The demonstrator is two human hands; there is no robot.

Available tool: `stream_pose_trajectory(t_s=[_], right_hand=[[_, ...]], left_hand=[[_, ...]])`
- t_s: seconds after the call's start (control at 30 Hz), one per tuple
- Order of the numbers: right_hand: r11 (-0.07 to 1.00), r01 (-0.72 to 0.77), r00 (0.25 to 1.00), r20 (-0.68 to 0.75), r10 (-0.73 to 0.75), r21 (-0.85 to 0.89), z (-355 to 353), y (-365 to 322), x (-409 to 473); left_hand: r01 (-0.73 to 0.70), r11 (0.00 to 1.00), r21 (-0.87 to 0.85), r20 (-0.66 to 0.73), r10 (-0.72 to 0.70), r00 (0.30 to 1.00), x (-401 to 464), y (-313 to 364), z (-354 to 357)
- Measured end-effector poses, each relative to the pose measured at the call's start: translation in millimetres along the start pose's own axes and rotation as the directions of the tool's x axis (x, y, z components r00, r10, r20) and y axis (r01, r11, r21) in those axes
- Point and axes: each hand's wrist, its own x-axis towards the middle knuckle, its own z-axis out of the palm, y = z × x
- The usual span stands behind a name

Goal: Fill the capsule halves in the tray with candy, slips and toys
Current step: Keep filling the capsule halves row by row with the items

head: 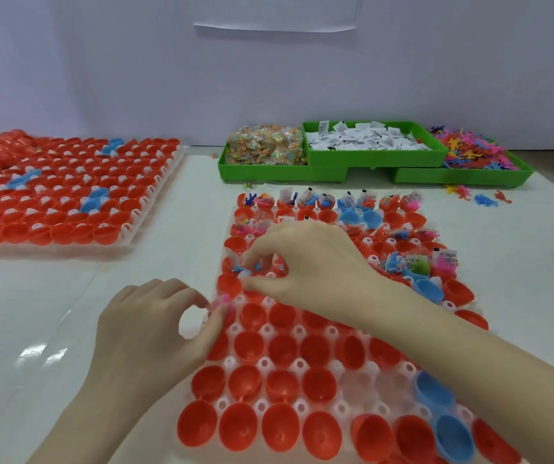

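Two hands work over the near tray (262,363), which lies toward the desk's near right edge. My right hand (315,266) reaches across it, fingers curled down and pinching a small blue toy (244,271) over a red capsule half (232,262) in the tray's left column. My left hand (155,329) sits at the tray's left edge, thumb and forefinger pinching a pink toy (223,300).

Risk, as I judge it: my right forearm lies low across the middle rows, so a careless drag could tip loose halves out of their sockets; a toy let go off-centre could land between cups.

Capsule halves are glossy open cups, mostly red with a few blue, seated in a translucent white tray. Far rows already hold toys and slips; near rows appear empty. Green bins (372,159) of candy, slips and toys stand along the desk's far edge.
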Motion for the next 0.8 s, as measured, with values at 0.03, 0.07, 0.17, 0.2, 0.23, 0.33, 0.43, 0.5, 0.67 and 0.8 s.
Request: stream_pose_trajectory(t_s=[0.03, 0.07, 0.17, 0.2, 0.23, 0.33, 0.43, 0.5, 0.67, 0.8], right_hand=[[0.999, -0.031, 0.999, -0.012, 0.032, 0.035, -9.0, 5.7, -3.4], [0.994, -0.073, 0.997, -0.033, 0.076, 0.079, -20.0, 16.0, -7.0], [0.958, -0.207, 0.956, -0.168, 0.241, 0.199, -51.4, 59.1, -19.1], [0.944, -0.248, 0.929, -0.223, 0.295, 0.216, -60.6, 78.3, -23.1], [0.931, -0.290, 0.896, -0.278, 0.346, 0.223, -68.5, 99.4, -26.8], [0.859, -0.468, 0.728, -0.459, 0.509, 0.210, -83.1, 174.9, -35.1], [0.714, -0.681, 0.555, -0.521, 0.649, 0.164, -90.7, 248.6, -36.7], [0.637, -0.762, 0.524, -0.465, 0.713, 0.118, -93.1, 286.6, -31.5], [0.616, -0.782, 0.615, -0.290, 0.734, -0.100, -95.3, 333.8, 5.2], [0.613, -0.775, 0.632, -0.203, 0.748, -0.152, -86.9, 350.6, 29.2]], left_hand=[[0.013, 1.000, 0.002, -0.019, -0.013, 1.000, -1.0, -2.0, -0.2], [0.031, 0.999, -0.010, -0.031, -0.032, 0.999, 0.7, -3.5, 1.7], [0.117, 0.976, -0.182, -0.036, -0.126, 0.991, 8.6, -11.8, 5.9], [0.160, 0.953, -0.256, -0.024, -0.172, 0.985, 14.4, -15.3, 8.7], [0.203, 0.928, -0.312, -0.007, -0.216, 0.976, 22.5, -19.1, 12.0], [0.287, 0.872, -0.396, 0.053, -0.290, 0.956, 63.7, -28.9, 25.0], [0.270, 0.887, -0.375, 0.072, -0.263, 0.962, 125.2, -32.5, 46.4], [0.227, 0.895, -0.385, 0.082, -0.212, 0.974, 166.7, -29.9, 65.0], [0.250, 0.938, -0.239, 0.200, -0.205, 0.958, 242.7, -22.5, 107.0], [0.183, 0.978, 0.098, 0.182, -0.199, 0.963, 277.2, -24.7, 129.1]])
